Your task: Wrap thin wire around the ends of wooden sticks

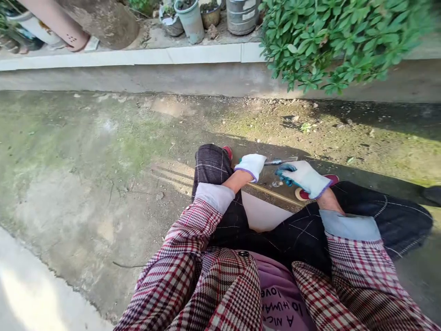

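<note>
I am seated, with my knees in dark checked trousers [211, 168] spread apart. My left hand [250, 166], in a white glove, grips the near end of a narrow metal hand tool [279, 161]. My right hand [303, 178], in a white glove with a blue-coated palm, lies just below the tool's far part, fingers curled towards it. Whether it touches the tool is hard to tell. A long thin wooden strip [272, 194] runs beneath my hands, and a small shiny object [276, 184] lies between them. Red shoes [325, 178] show beyond my legs.
The ground is stained concrete with moss and loose dirt [275, 119]. Ahead stands a low concrete kerb with a white top [131, 57], holding flowerpots [190, 20] and a metal can [241, 16]. A leafy green shrub [330, 41] overhangs it at upper right.
</note>
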The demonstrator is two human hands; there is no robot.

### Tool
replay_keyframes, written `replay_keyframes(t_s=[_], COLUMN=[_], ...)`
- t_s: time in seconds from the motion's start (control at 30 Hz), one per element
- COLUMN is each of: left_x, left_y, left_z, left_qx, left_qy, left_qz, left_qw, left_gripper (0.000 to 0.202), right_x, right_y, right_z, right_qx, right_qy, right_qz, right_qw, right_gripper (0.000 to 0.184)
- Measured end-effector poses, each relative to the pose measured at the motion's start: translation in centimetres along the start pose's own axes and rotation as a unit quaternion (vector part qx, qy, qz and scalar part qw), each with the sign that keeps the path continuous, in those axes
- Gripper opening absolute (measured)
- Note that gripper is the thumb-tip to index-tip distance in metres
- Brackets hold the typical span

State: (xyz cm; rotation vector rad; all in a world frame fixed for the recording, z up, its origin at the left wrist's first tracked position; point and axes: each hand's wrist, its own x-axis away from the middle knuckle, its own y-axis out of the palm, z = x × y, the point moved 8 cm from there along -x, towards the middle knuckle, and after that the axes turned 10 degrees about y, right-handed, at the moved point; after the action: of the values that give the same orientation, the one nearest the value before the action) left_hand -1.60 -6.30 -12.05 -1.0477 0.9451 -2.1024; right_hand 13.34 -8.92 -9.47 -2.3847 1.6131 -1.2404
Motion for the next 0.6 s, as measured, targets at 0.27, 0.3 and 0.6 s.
replay_keyframes(t_s=[0.27,0.3,0.6], left_x=[0.5,0.6,0.8], left_y=[1.7,1.7,-0.3], left_z=[2.3,2.7,4.4], left_qx=[-0.092,-0.082,0.073], left_qy=[0.073,0.084,0.154], left_qz=[-0.078,-0.079,-0.035], left_qw=[0.990,0.990,0.985], left_gripper=[0.032,0.031,0.025], right_x=[-0.2,-0.5,-1.3], right_y=[-2.9,-3.3,-5.3], right_z=[-0.1,0.3,2.4], right_qx=[0.068,0.048,-0.183], right_qy=[-0.047,-0.038,0.000], right_qz=[0.058,0.067,0.043], right_qw=[0.995,0.996,0.982], right_gripper=[0.008,0.007,0.023])
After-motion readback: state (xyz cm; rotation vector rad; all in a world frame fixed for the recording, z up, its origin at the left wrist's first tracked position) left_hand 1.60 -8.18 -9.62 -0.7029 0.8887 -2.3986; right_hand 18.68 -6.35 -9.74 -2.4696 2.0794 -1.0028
